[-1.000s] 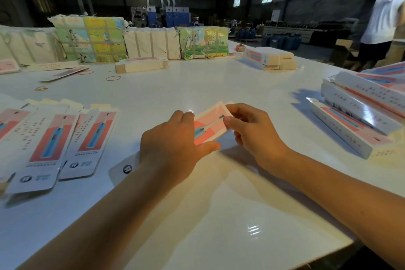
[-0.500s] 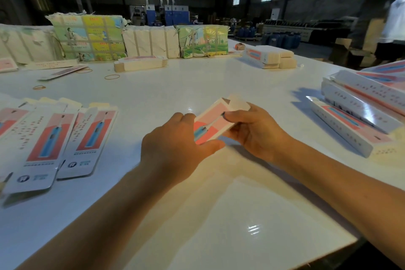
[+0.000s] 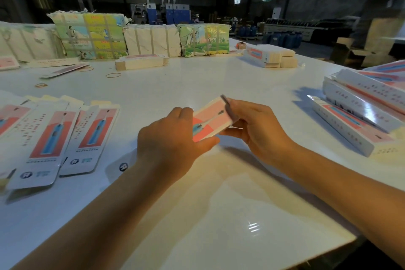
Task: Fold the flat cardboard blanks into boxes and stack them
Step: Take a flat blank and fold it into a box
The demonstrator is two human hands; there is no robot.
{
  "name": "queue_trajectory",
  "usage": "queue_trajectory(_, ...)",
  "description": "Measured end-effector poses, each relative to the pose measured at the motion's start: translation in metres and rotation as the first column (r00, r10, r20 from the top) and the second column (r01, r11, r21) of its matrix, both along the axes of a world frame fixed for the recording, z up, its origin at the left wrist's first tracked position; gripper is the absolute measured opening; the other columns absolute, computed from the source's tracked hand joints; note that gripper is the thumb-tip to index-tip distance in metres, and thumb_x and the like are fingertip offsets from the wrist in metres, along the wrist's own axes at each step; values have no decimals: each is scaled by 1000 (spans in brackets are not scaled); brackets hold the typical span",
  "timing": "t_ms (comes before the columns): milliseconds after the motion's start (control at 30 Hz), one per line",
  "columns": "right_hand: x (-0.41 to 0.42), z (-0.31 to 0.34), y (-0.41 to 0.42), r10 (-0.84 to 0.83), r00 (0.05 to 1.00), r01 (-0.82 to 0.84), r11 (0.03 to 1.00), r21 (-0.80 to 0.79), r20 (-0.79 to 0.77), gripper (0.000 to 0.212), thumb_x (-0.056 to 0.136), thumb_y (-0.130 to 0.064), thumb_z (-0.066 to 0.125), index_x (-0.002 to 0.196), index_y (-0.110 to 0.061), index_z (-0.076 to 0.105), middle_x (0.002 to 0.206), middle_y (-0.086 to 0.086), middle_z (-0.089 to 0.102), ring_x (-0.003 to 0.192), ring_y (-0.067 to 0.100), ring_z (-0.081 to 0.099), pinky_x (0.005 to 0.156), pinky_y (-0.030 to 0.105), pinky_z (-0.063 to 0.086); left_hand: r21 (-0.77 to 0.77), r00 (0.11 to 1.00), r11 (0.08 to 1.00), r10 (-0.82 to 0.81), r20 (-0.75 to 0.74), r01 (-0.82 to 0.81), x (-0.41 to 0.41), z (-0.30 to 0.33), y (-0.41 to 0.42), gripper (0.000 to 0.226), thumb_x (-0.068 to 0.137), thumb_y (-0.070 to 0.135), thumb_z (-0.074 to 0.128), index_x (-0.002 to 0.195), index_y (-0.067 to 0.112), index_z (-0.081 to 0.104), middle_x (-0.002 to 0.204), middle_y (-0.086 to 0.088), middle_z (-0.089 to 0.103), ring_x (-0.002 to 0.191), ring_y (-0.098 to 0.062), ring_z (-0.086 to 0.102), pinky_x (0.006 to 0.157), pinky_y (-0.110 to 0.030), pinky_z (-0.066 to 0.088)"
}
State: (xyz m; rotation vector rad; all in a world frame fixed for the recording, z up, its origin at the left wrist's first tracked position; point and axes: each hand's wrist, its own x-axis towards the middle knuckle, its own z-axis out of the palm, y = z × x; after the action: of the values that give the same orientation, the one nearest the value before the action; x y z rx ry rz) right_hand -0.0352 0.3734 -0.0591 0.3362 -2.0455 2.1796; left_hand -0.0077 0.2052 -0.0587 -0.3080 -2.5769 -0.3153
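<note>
- Half-formed box (image 3: pixel 211 117) held just above the tabletop (image 3: pixel 219 204), about mid-width, nearer the near edge than the far one.
- Long axis runs from near-left up to far-right; near end is buried under the left hand (image 3: pixel 173 140), far end sits at the right hand (image 3: pixel 256 125).
- Left hand: grip wrapped over the near end, thumb along the lower edge, grasping the box.
- Right hand: grip curled round the far end, fingers beneath; a small end flap (image 3: pixel 226 103) stands up there, blurred. Right hand is plainly the nearer one to it.
- Judgement: closing that flap falls to the right hand, pushing back along the axis while the left braces.
- Flat blanks (image 3: pixel 52 136) lie fanned toward the left edge; finished boxes (image 3: pixel 359 116) piled at the right edge, just beside the right forearm.
</note>
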Motion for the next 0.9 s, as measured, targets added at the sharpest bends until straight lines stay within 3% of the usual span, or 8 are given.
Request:
queue_trajectory(200,-3,4,5,96,990,-74,978,-197,103,29,94,0,44,105,-11,68,90,9,74,82,22,71,65,28,57,-53,998,999,-5,-66,1,1,0,1,67,77,72,41,125,24,44,115,6,55,91,-17,59,66,-27,45)
queue_trajectory(333,-5,2,5,84,993,-65,977,-205,86,36,91,3,46,86,-17,76,86,10,73,80,24,71,64,31,58,-53,995,997,-67,-75,64,5,3,0,75,72,69,36,116,12,57,102,-5,64,78,-25,63,58,-25,40)
queue_trajectory(467,-3,-1,7,43,999,-44,995,-86,-15,53,89,8,44,71,-27,79,79,1,75,76,16,72,64,26,57,-131,978,982,-152,-143,133,6,2,-2,69,74,61,42,97,0,65,79,-15,66,57,-32,63,46,-32,50)
queue_trajectory(567,2,-3,6,-34,989,41,998,49,-143,48,87,9,38,82,-21,75,75,4,71,70,6,67,63,21,56,-155,979,979,-153,-136,132,5,2,1,74,76,64,34,97,0,65,79,-15,65,57,-32,62,45,-33,51)
queue_trajectory(633,4,-2,4,-86,975,110,988,108,-206,33,86,4,37,84,-4,69,75,21,64,64,15,60,67,32,58,-139,984,982,-143,-107,128,5,2,2,74,77,65,34,98,1,64,80,-14,65,59,-32,62,47,-34,51)
queue_trajectory(700,4,-4,4,-123,963,163,974,156,-239,27,84,-6,38,72,8,58,76,30,53,68,35,51,74,47,51,-134,987,984,-131,-98,118,5,1,2,67,77,62,50,100,1,64,82,-14,65,61,-34,62,49,-34,50)
queue_trajectory(800,8,-8,2,-116,924,243,915,322,-365,26,88,-8,38,78,-1,60,69,16,60,70,40,55,69,45,49,-131,987,986,-121,-103,107,6,1,2,63,74,56,65,102,0,64,85,-15,66,62,-34,62,51,-34,51)
queue_trajectory(900,12,-12,1,-89,851,373,797,476,-517,24,96,-5,38,94,1,61,72,18,63,69,38,57,62,46,46,-138,984,985,-120,-130,102,8,-2,3,59,70,50,74,98,-1,65,80,-16,64,58,-34,60,49,-34,50)
